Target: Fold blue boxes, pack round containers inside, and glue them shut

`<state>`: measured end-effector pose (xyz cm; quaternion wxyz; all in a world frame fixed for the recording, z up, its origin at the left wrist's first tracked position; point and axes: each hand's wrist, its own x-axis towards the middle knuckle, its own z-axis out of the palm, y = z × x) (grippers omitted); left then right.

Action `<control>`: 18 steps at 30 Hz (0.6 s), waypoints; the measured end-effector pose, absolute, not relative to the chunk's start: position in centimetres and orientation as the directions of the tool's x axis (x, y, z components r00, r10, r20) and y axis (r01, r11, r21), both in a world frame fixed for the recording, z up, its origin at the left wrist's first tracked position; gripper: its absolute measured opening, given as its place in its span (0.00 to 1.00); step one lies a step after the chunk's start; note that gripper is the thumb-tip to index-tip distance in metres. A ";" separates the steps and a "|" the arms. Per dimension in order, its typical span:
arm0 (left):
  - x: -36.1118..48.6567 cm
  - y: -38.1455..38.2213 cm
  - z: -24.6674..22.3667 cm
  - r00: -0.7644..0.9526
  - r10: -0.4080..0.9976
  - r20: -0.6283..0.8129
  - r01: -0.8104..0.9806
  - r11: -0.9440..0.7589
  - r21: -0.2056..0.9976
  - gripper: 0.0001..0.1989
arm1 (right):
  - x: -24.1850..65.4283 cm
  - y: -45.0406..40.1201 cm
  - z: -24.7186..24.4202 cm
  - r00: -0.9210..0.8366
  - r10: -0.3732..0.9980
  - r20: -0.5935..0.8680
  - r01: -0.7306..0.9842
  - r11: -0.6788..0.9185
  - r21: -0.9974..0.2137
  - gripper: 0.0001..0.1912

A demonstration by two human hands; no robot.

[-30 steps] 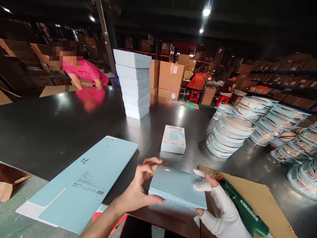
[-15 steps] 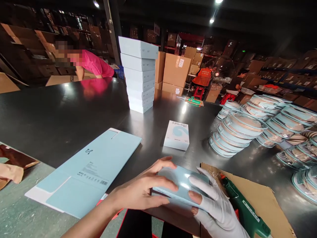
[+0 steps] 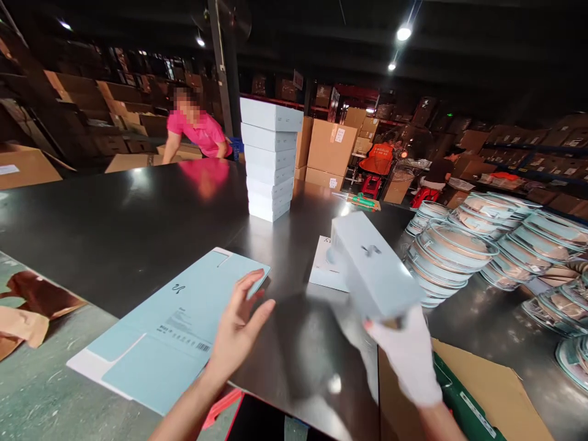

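My right hand point(image 3: 407, 358), in a white glove with bare fingertips, grips the near end of a light blue box point(image 3: 383, 263). The box is tilted, blurred by motion, and held above the table. Behind it, partly covered, a white printed box point(image 3: 324, 272) lies on the table. My bare left hand point(image 3: 241, 321) is open, fingers apart, over the right edge of a flat light blue carton sheet point(image 3: 169, 331). I cannot tell whether it touches the sheet. The sheet carries a dark logo, small print and a barcode, and overhangs the table's near edge.
A tall stack of pale blue boxes point(image 3: 271, 162) stands at the back. Stacks of round clear-lidded containers point(image 3: 450, 257) fill the right. A green glue gun point(image 3: 463, 398) lies on cardboard point(image 3: 491, 386) at the near right. Across the dark table point(image 3: 114, 226), a person in pink point(image 3: 202, 131) leans over.
My left hand has let go of the light blue box and moved left to the carton sheet. My right hand has lifted the box forward and turned it. The person in pink has straightened somewhat.
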<state>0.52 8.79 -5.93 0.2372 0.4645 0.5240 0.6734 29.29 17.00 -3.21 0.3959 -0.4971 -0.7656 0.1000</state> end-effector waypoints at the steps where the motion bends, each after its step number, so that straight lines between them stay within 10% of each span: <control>1: -0.7 8.6 -5.7 -0.488 0.775 0.402 0.227 -0.332 0.916 0.21 | 27.9 19.2 -2.0 -0.190 0.827 0.529 0.771 0.460 -0.441 0.35; 9: -7.5 6.7 -6.2 -0.536 0.684 0.495 0.588 -0.117 0.800 0.19 | 20.1 29.4 -1.3 -0.435 0.817 0.377 0.887 0.461 0.025 0.25; 18: -16.8 8.1 -6.9 -0.648 0.684 0.334 0.728 0.428 0.536 0.28 | 23.0 28.6 -2.1 -0.327 0.823 0.465 0.916 0.396 -0.057 0.35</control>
